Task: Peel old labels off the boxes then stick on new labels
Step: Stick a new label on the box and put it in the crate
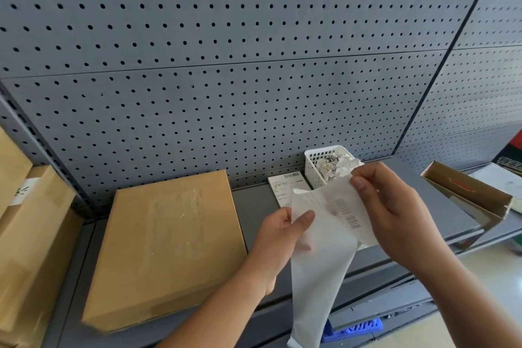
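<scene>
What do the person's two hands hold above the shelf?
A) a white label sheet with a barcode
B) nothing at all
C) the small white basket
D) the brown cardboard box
A: the left hand and the right hand both pinch the white label sheet, and its barcode faces the camera.

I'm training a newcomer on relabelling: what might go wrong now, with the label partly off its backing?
1. The barcode label, pinched by the right hand, curls as it parts from the backing strip held by the left hand; it may fold and stick to itself.
2. The cardboard box top shows pale leftover residue, so the new label may bond poorly or wrinkle.
</scene>
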